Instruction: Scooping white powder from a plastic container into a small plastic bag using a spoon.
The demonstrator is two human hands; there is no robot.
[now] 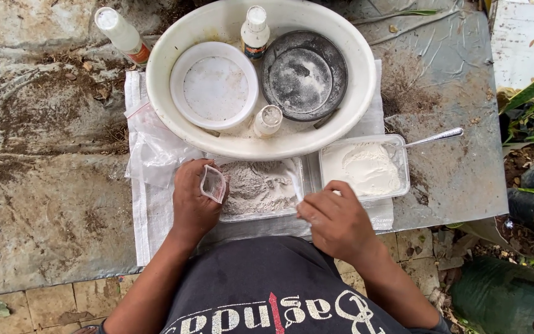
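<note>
While both forearms reach forward from the person's dark shirt, the hands meet over a clear rectangular tray of grey powder (261,185), which sits just in front of a large white basin (347,111). The left hand (194,198) rests at the tray's near-left corner, wrist straight, fingers curled and pinching a small clear plastic bag (212,183) held open-mouthed beside the powder. The right hand (336,218) hovers at the tray's near-right corner, knuckles up, fingers closed on a white spoon (295,185) whose tip dips toward the grey powder. Right of that tray, touching it, stands a second clear tray of white powder (366,168) with a metal spoon (435,137) resting in it, handle pointing away right. Inside the basin lie a white round lid (214,86), a dark round pan (304,75) and two small white bottles (255,31). Left of the tray lies a loose clear plastic bag (152,148) on white woven cloth (149,216).
</note>
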